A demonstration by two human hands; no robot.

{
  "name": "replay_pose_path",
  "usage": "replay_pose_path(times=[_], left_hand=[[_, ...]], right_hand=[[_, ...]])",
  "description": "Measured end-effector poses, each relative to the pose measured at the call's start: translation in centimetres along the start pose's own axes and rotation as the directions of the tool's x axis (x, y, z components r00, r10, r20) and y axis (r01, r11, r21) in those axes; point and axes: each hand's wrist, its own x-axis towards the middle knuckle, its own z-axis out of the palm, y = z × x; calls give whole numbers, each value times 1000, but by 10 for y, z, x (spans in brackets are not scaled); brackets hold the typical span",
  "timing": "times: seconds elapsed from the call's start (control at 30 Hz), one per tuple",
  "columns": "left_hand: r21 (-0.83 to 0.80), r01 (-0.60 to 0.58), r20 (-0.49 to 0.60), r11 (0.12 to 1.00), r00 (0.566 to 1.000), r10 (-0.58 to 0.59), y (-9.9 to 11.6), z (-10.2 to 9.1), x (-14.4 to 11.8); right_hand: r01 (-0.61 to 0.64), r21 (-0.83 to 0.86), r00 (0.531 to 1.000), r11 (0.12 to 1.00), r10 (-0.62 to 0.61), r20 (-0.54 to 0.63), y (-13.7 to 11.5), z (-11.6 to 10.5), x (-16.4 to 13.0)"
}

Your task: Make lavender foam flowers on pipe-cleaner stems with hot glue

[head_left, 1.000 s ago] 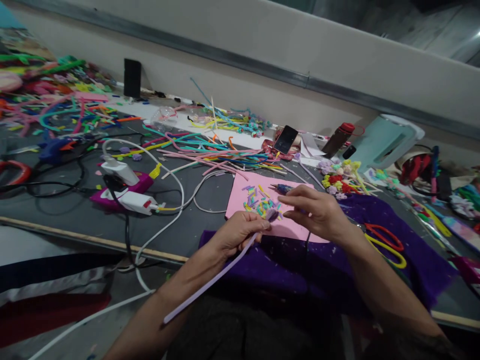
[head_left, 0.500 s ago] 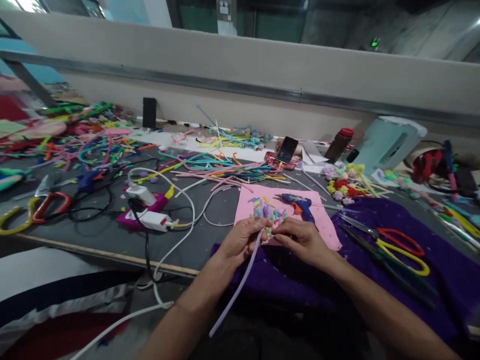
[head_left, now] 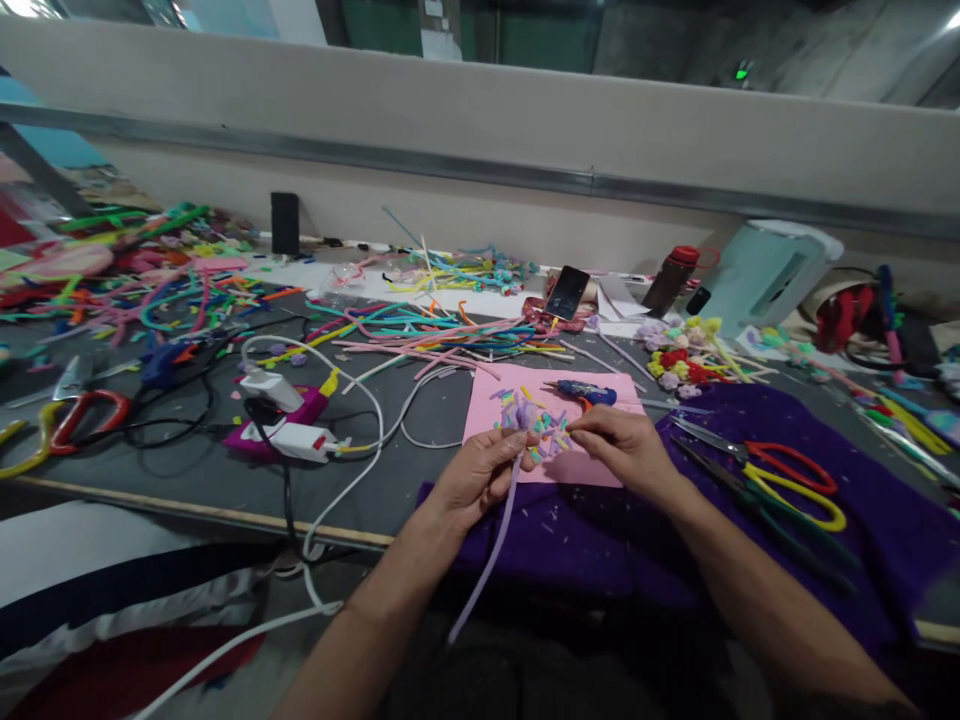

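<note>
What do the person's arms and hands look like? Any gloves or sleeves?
Both the left hand and right hand are bare: no gloves, and no rings or watch that I can see. The left forearm and right forearm show no sleeves either.

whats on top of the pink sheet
The pink sheet carries a blue glue gun and scattered small coloured pieces. The left hand and right hand cover parts; anything behind them cannot be seen.
</note>
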Motion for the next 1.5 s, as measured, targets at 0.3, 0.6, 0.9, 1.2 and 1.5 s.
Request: replay_pose_path(times=[0.3, 0.6, 0.9, 1.2, 1.5], left_hand=[[-52, -19, -75, 998, 997, 15, 5, -1, -2], [13, -27, -32, 1000, 999, 27, 4, -1, -3], [-5, -10, -3, 1000, 1000, 10, 4, -1, -3], [-23, 9, 14, 1000, 1000, -9, 2, -1, -2], [49, 12, 16, 999, 1000, -12, 0, -1, 1]], right_hand=[[-90, -111, 996, 990, 89, -18, 23, -12, 5], [-2, -492, 979, 871, 101, 175, 26, -18, 18], [164, -811, 868, 561, 308, 389, 23, 9, 47], [-59, -486, 954, 872, 193, 229, 14, 2, 33], [-534, 488, 846, 691, 445, 294, 8, 11, 19]])
